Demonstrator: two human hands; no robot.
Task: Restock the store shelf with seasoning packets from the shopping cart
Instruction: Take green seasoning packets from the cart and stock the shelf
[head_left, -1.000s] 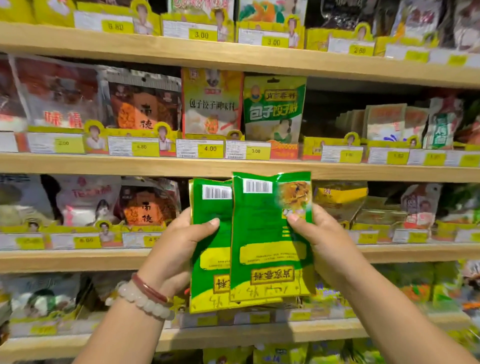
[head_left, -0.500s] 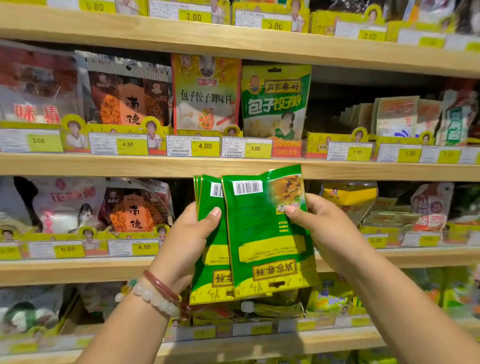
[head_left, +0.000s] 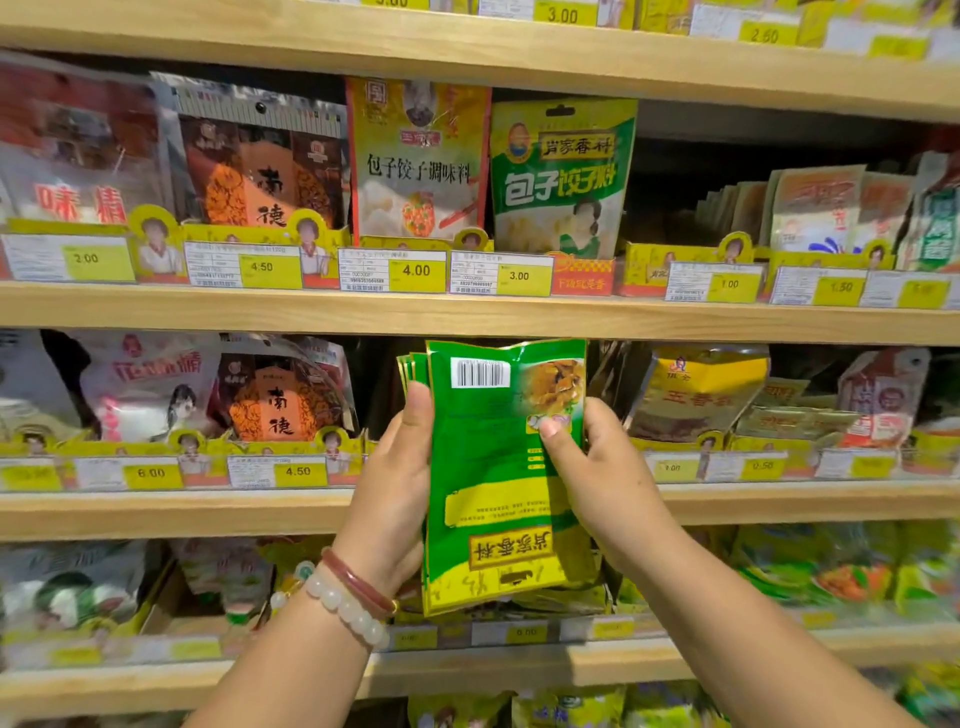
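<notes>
The left hand (head_left: 395, 483) and the right hand (head_left: 602, 483) pinch a stack of green seasoning packets (head_left: 498, 467) from both sides, thumbs on the front, likely to square the edges. The stack is upside down, back side showing, at 6 o'clock from the matching green dumpling-seasoning packet (head_left: 563, 176) on the shelf (head_left: 208, 312).
</notes>
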